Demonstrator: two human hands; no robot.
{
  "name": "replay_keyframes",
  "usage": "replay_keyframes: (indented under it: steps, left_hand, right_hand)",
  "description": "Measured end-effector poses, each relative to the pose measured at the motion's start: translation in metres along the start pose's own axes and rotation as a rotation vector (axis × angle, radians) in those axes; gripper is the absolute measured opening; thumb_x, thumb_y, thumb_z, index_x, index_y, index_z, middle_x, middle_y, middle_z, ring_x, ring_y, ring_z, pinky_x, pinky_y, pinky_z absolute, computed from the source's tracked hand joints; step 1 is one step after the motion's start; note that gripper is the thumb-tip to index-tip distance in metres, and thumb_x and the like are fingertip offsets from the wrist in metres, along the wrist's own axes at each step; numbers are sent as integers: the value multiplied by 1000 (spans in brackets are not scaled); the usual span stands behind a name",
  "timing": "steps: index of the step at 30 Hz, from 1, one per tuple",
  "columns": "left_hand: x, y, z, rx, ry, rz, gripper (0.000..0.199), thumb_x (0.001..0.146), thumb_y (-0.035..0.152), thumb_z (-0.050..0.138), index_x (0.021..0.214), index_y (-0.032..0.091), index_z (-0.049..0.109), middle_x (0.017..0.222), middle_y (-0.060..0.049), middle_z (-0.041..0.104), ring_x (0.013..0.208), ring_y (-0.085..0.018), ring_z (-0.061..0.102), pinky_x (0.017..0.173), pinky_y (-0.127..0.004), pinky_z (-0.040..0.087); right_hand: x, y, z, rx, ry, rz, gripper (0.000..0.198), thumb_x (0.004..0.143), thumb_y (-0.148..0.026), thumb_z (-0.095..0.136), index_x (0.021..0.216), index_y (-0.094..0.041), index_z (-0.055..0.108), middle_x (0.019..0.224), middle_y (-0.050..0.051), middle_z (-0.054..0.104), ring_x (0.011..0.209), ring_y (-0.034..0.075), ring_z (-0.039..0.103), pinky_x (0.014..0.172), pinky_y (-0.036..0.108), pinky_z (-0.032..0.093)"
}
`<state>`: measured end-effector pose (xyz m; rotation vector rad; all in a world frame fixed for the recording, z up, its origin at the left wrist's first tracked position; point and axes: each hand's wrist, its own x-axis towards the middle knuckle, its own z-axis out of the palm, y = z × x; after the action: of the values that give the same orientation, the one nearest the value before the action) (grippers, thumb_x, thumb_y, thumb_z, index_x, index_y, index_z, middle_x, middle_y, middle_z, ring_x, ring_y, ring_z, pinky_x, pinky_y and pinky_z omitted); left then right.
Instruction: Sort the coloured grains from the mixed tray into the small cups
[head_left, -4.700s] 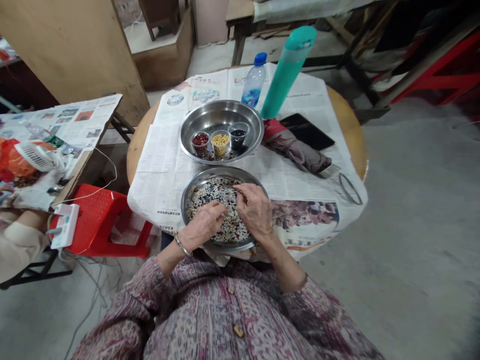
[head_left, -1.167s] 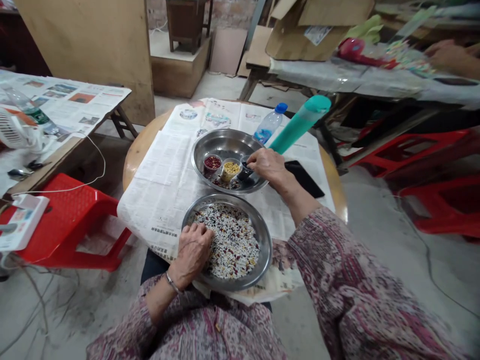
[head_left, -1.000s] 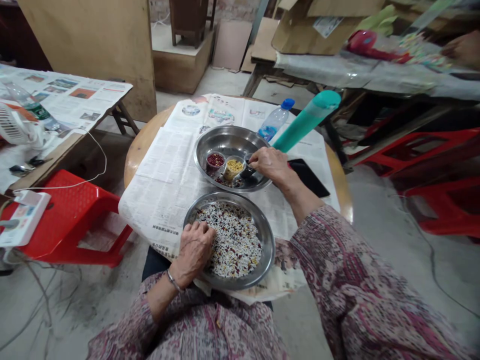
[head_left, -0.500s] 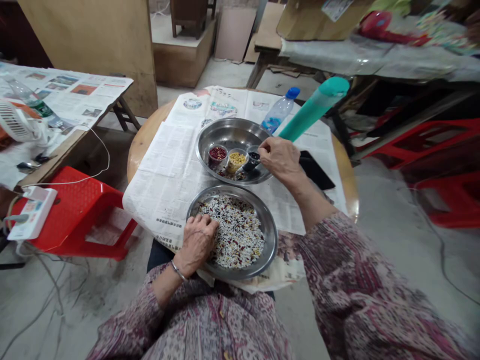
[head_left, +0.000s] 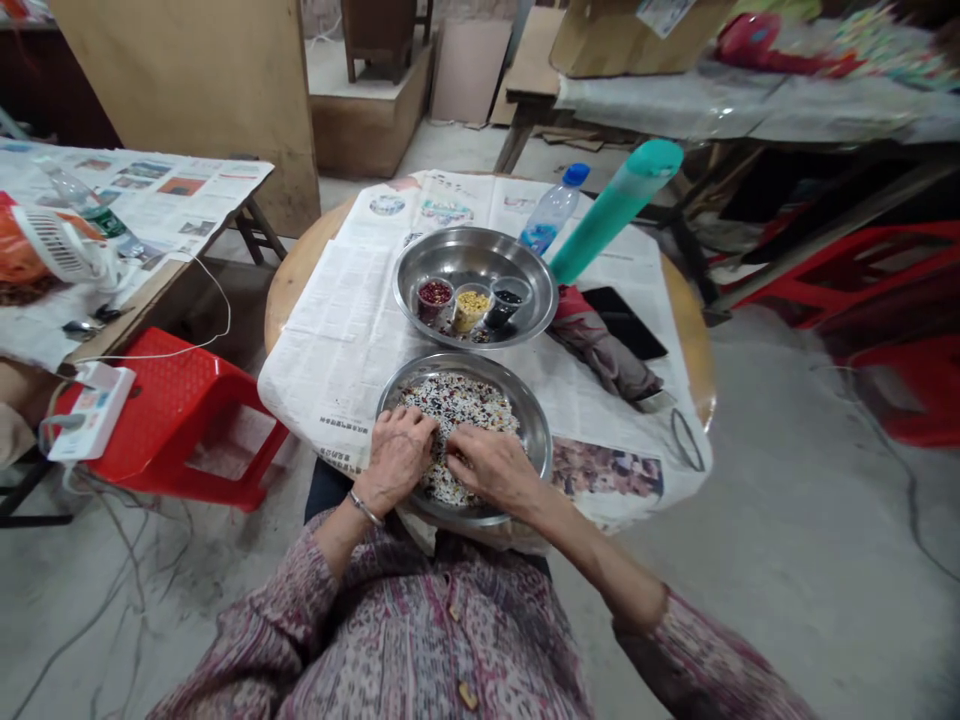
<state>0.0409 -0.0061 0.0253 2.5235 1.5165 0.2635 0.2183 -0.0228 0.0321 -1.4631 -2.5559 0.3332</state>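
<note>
Two steel pans sat on the newspaper-covered round tabletop [head_left: 330, 300]. The near pan [head_left: 537, 435], at the tabletop's near edge, held one heap of mixed beans [head_left: 459, 400], white, dark and red together. Both hands lay in that heap: the left hand [head_left: 397, 458] rested on the beans at the pan's near left rim with its fingers curled loosely, and the right hand [head_left: 495, 468] lay just beside it with its fingertips down among the beans. Whether either hand pinched a bean could not be told. The far pan [head_left: 474, 252], toward the tabletop's middle, held three small cups in a row: one cup of red beans [head_left: 435, 295], one cup of yellow beans [head_left: 472, 302] and one cup of black beans [head_left: 507, 300], with a few loose beans lying in front of them. Near the far right edge stood one clear water bottle [head_left: 551, 212] with a blue cap and one teal flask [head_left: 613, 212]. One dark phone [head_left: 626, 320] and one folded cloth [head_left: 604, 350] lay to the right of the far pan. One red stool [head_left: 180, 410] stood on the floor off the tabletop's left edge.
</note>
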Motion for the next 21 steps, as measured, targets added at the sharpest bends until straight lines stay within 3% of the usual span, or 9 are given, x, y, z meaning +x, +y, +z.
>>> replay_keyframes:
  steps: [5,7,9,12,14,17,21]
  left_hand:
    - [-1,0,1,-9,24,-14,12,98,27,54,93,24,65,99,-3,63,99,-21,54,86,-35,41]
    - [-1,1,-1,-9,56,-14,13,95,35,60,97,23,65,108,-5,61,104,-22,52,89,-35,43]
    - [-1,1,-3,-4,82,3,32,91,47,65,112,23,62,122,-7,56,112,-25,50,93,-36,43]
    - [0,1,-6,21,59,40,57,84,57,70,129,24,55,131,-9,52,118,-27,49,96,-39,44]
    - [2,-1,-5,29,21,63,46,85,49,72,123,27,60,124,-7,57,114,-26,52,94,-37,45]
    - [4,-3,-1,9,3,74,13,93,29,63,105,26,68,105,-3,65,103,-20,58,92,-32,46]
    - [5,-6,5,-39,25,29,21,97,15,50,100,23,69,98,-2,69,96,-16,63,87,-27,47]
  right_hand:
    - [9,17,9,-153,168,245,15,89,-18,49,85,-19,63,89,8,68,82,20,60,69,30,39]
    - [8,25,9,-187,239,345,14,90,-19,48,86,-19,62,92,10,68,88,23,60,70,31,40]
    - [5,27,10,-183,290,387,13,90,-22,49,92,-18,62,98,11,67,94,25,59,72,32,42]
    - [-1,23,15,-73,316,339,19,91,-28,54,106,-19,62,107,11,65,101,26,59,75,33,46]
    - [-2,19,22,29,293,254,20,91,-27,56,108,-21,64,106,10,66,102,25,60,79,33,48]
    - [1,18,31,149,273,158,20,91,-17,52,103,-21,68,100,8,70,95,22,65,83,33,50]
    - [4,24,33,214,409,191,34,89,-8,44,109,-18,70,108,10,74,99,22,68,91,36,52]
